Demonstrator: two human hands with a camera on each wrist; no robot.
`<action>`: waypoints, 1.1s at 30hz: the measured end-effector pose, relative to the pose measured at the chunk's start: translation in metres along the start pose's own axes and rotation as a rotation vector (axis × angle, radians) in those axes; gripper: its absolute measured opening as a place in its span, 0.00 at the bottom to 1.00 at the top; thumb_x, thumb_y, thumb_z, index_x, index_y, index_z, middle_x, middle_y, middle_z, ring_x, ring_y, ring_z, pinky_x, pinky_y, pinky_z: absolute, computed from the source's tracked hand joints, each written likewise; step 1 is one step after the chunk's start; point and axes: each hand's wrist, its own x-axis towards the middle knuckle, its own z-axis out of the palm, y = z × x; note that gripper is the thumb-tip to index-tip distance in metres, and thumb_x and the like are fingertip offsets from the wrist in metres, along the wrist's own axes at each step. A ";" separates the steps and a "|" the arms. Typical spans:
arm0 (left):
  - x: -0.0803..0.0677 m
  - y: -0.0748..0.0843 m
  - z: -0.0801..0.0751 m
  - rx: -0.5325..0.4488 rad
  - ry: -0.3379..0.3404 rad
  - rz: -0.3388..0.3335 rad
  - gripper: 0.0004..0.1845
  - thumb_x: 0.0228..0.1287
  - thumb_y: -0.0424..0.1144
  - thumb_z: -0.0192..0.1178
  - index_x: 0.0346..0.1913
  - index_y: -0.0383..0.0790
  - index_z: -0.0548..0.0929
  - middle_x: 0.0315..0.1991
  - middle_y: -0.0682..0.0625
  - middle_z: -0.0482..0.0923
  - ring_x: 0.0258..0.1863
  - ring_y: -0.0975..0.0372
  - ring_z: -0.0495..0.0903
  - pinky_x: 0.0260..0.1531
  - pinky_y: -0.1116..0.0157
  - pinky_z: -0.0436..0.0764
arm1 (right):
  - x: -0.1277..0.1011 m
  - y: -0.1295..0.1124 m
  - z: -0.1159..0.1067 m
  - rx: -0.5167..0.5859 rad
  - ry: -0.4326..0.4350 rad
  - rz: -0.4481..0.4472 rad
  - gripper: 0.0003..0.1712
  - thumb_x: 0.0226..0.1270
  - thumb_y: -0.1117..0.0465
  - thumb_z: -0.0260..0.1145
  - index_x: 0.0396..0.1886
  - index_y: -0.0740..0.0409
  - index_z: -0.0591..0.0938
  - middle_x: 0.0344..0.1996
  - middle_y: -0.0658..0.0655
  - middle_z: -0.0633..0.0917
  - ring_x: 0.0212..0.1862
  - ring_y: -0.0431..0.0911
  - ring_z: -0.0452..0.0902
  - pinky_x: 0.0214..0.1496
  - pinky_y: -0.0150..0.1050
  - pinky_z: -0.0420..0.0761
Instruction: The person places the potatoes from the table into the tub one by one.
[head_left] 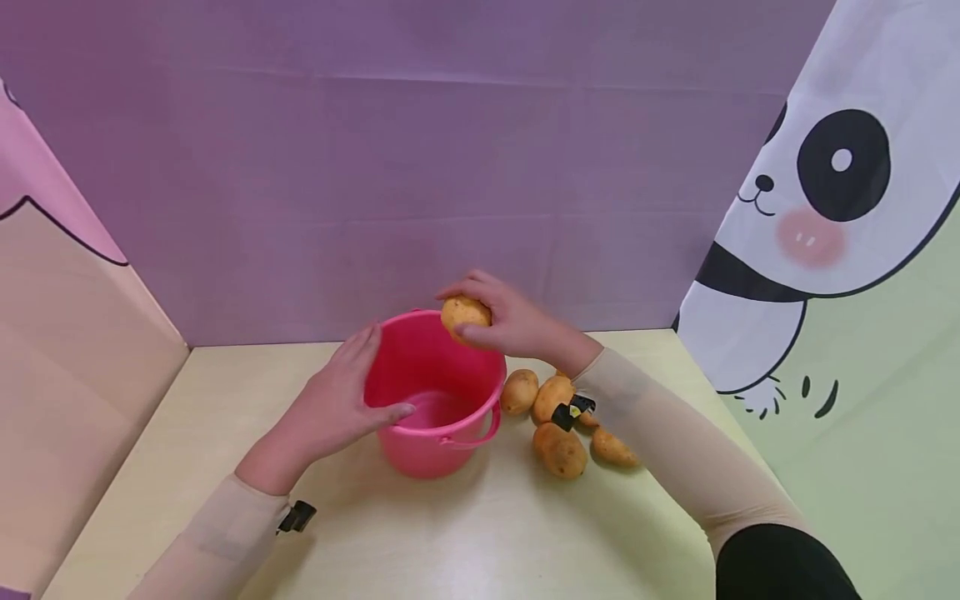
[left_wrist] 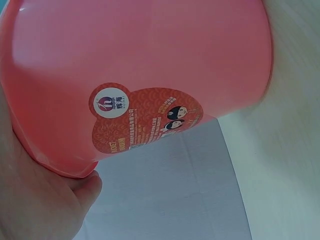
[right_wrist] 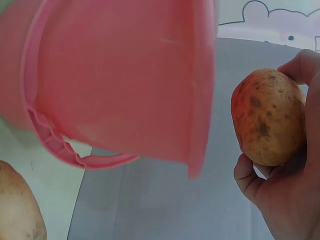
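A pink plastic bucket stands upright on the table. My left hand holds its near-left rim, with the thumb reaching over the edge; in the left wrist view a red printed label shows on the bucket's wall. Above the far-right part of the rim, my right hand grips a potato between thumb and fingers. In the right wrist view, brown spots mark this potato, which is apart from the bucket wall. Several more potatoes lie right of the bucket, partly hidden by the right forearm.
The bucket's pink handle hangs on its right side, close to the potato pile. A purple backdrop rises behind the table. Side panels flank it, the right one printed with a panda.
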 end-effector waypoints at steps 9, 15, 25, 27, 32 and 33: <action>0.001 0.001 0.001 0.024 -0.001 0.017 0.73 0.59 0.70 0.77 0.91 0.37 0.45 0.90 0.39 0.47 0.86 0.38 0.52 0.59 0.35 0.86 | 0.016 -0.001 0.014 0.027 -0.055 -0.001 0.28 0.71 0.60 0.74 0.70 0.59 0.84 0.59 0.54 0.81 0.57 0.47 0.78 0.52 0.38 0.90; 0.003 0.002 0.001 0.035 -0.008 0.017 0.73 0.59 0.69 0.78 0.91 0.36 0.45 0.91 0.39 0.46 0.87 0.38 0.51 0.61 0.34 0.84 | 0.023 0.002 0.029 0.013 -0.101 0.001 0.30 0.70 0.58 0.77 0.71 0.58 0.83 0.59 0.53 0.81 0.56 0.45 0.78 0.51 0.36 0.89; 0.005 -0.001 0.001 0.044 -0.005 0.036 0.71 0.61 0.71 0.75 0.91 0.36 0.45 0.91 0.39 0.45 0.88 0.39 0.49 0.67 0.33 0.80 | 0.030 0.003 0.047 -0.001 -0.134 0.009 0.33 0.70 0.56 0.76 0.72 0.57 0.81 0.63 0.54 0.81 0.59 0.45 0.77 0.54 0.34 0.88; 0.005 -0.002 0.001 0.044 -0.006 0.035 0.71 0.62 0.71 0.75 0.91 0.35 0.45 0.91 0.39 0.45 0.88 0.40 0.48 0.68 0.32 0.78 | 0.031 0.003 0.049 -0.006 -0.137 0.007 0.32 0.69 0.56 0.75 0.72 0.56 0.81 0.64 0.54 0.81 0.60 0.45 0.77 0.54 0.34 0.87; 0.004 -0.002 0.002 0.044 -0.002 0.035 0.70 0.63 0.69 0.75 0.90 0.34 0.46 0.91 0.38 0.46 0.88 0.39 0.48 0.70 0.32 0.76 | 0.033 0.004 0.053 -0.016 -0.145 0.002 0.33 0.69 0.56 0.77 0.72 0.55 0.81 0.64 0.53 0.80 0.60 0.44 0.77 0.54 0.33 0.87; 0.003 -0.002 0.002 0.047 -0.002 0.036 0.70 0.63 0.69 0.75 0.90 0.33 0.46 0.91 0.38 0.46 0.88 0.40 0.48 0.71 0.32 0.75 | 0.033 0.004 0.054 -0.020 -0.146 0.003 0.33 0.69 0.57 0.77 0.72 0.55 0.81 0.64 0.53 0.80 0.60 0.43 0.76 0.55 0.33 0.87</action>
